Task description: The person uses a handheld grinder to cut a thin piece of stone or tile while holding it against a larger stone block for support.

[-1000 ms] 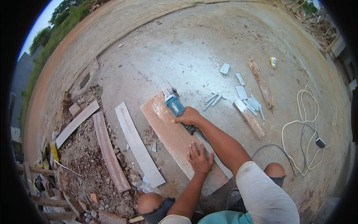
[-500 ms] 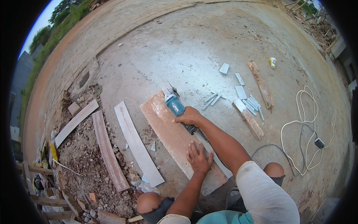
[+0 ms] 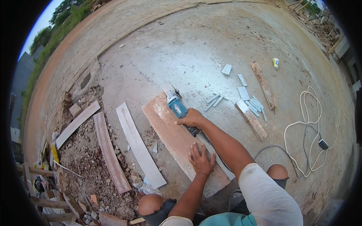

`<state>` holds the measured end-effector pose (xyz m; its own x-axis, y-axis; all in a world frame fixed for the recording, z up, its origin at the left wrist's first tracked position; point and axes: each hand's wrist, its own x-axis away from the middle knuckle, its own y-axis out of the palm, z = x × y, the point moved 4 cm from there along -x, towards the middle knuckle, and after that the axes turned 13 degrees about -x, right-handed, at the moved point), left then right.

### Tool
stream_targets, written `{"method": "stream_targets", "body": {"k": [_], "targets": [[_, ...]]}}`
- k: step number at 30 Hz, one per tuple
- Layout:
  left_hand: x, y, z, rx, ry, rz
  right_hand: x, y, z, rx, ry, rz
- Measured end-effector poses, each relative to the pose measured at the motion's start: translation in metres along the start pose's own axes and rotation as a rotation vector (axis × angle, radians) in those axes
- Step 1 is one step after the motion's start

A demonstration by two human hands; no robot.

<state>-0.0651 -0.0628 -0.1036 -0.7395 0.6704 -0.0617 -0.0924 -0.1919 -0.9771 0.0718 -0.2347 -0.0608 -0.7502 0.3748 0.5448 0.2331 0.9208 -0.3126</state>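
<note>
Right hand (image 3: 191, 118): fingers wrapped around the body of a blue grinder (image 3: 177, 107), which lies along the right edge of a reddish board (image 3: 166, 132), toward its far end. Left hand (image 3: 202, 161): fingers slightly spread, gripping nothing, palm down upon the board's near part. Left of the board, a pale strip (image 3: 138, 145).
</note>
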Motion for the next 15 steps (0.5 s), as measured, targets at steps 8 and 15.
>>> {"method": "stream_targets", "body": {"k": [8, 15], "targets": [[0.0002, 0.0001, -0.0004, 0.008, 0.002, 0.002, 0.0025, 0.0003, 0.0002, -0.001, -0.002, 0.007], [-0.0001, 0.0013, -0.0004, 0.002, -0.002, 0.008, 0.0045, 0.0002, 0.0014, 0.012, 0.005, 0.009]]}}
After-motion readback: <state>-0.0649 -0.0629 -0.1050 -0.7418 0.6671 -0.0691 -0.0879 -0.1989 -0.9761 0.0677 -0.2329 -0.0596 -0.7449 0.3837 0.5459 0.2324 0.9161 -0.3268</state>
